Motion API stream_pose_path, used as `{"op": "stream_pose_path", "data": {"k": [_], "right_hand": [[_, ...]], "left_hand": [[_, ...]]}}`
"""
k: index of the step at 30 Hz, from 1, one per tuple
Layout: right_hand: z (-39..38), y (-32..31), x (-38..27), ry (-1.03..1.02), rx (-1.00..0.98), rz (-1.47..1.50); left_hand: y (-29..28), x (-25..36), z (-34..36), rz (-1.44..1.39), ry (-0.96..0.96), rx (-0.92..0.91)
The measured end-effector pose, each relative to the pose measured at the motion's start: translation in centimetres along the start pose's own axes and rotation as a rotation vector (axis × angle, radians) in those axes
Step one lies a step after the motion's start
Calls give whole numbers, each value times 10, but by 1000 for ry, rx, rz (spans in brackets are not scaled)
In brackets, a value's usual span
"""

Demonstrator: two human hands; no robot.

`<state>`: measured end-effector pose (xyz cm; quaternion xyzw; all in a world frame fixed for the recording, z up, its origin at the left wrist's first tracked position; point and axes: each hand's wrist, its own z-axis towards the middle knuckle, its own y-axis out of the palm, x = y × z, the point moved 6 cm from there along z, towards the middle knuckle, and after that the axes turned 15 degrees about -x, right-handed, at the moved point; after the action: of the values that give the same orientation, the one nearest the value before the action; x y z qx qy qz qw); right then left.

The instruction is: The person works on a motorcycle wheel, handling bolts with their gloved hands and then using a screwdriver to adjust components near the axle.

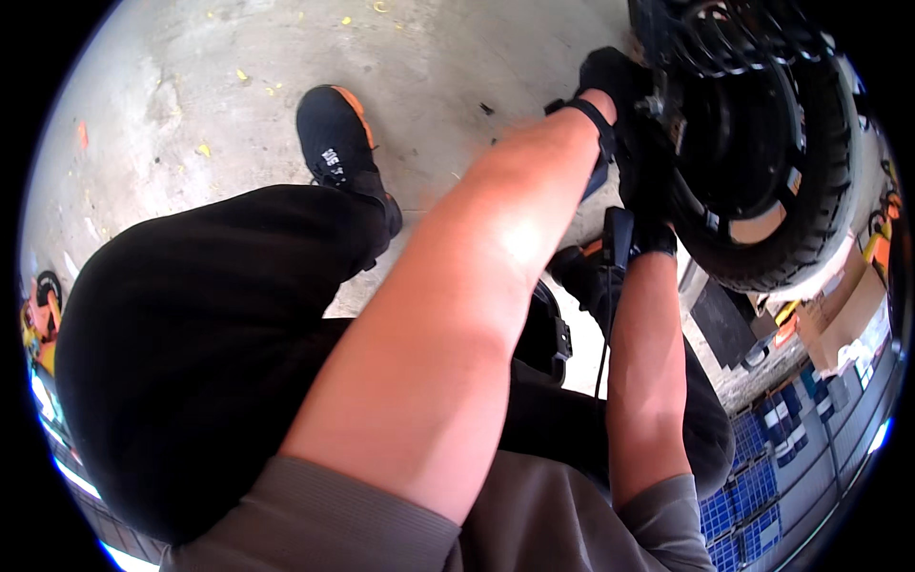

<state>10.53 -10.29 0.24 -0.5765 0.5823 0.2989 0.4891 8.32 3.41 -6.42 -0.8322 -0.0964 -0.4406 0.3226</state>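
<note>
My left hand (610,78), in a black glove, reaches the near side of a wheel's hub, beside a small metal axle end (652,107). Lower down, my right hand (650,186) is also black-gloved and lies close against the wheel's left side. Dark gloves blend into the dark parts, so the fingers of both hands and anything in them are hidden. The wheel has a knobby black tyre (827,205) and a black rim. Above it a black coil spring (734,43) crosses the top right. A small black device (618,236) with a cable sits on my right wrist.
A black shoe (334,133) with an orange sole edge stands on the concrete floor (219,76). Under the wheel's right lie an opened cardboard box (839,315) and a dark flat panel (726,322). Blue crates (753,486) stand at the lower right. Orange and yellow items (43,329) lie far left.
</note>
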Motion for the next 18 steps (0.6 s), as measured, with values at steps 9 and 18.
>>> {"op": "stream_pose_path", "data": {"k": [9,18], "right_hand": [[-12,-2,43,194,130,247],[-80,21,102,680,137,340]], "left_hand": [[-21,-10,0,-21,-25,-235],[-62,18,-17,-350,-25,-764]]}}
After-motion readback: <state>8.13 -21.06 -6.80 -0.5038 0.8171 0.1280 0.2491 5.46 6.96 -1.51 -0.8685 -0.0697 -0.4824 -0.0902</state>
